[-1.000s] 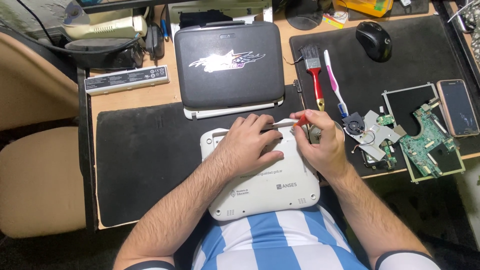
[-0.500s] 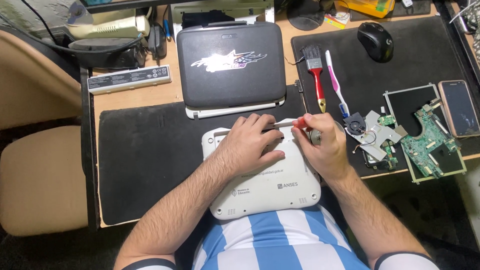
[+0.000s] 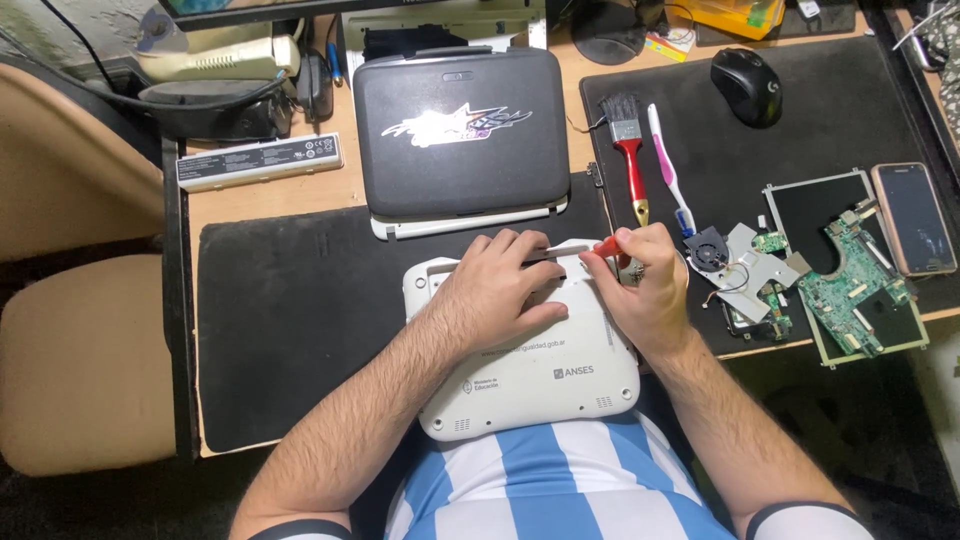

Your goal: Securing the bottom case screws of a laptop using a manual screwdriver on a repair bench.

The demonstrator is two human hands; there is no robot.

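Head camera, looking straight down at a cluttered desk. A white netbook case (image 3: 530, 350), turned underside up, lies at the near edge of the desk on a black mat (image 3: 290, 340), partly over the person's lap. The left hand (image 3: 500, 290) rests flat on the case, fingers spread and loosely curled, pressing it steady. The right hand (image 3: 645, 285) is closed around a red-handled screwdriver (image 3: 606, 246), whose tip points left toward the far rim of the case, just beside the left fingertips. The case looks like stiff, light plastic, smooth enough to slide, so it is best steadied with a flat palm or taken by its long edges. Behind it sits a closed dark netbook (image 3: 458, 130). To the right lie a red-handled paintbrush (image 3: 630, 150), a pink toothbrush (image 3: 668, 170), a small fan on a metal bracket (image 3: 735, 262), a green circuit board (image 3: 850, 285), a phone (image 3: 912, 218) and a black mouse (image 3: 746, 86). A battery pack (image 3: 258, 162) lies at the far left.
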